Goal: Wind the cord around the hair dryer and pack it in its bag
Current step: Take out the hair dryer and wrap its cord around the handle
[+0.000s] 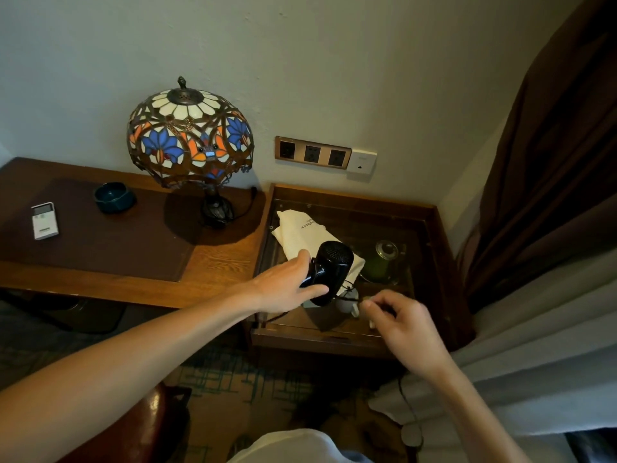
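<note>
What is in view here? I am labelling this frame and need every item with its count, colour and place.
hair dryer: 1, black, held over the glass-topped side table
cord: 1, black, at the dryer's base
bag: 1, cream with print, lying on the side table
side table: 1, dark wood, in the corner
jar: 1, green, under the glass
lamp: 1, stained-glass, on the desk
desk: 1, brown wood, left
bowl: 1, dark teal, on the desk
remote: 1, white, on the desk
socket panel: 1, bronze, on the wall
curtain: 1, brown, right
left hand: grips the dryer's handle
right hand: pinches the cord
</note>
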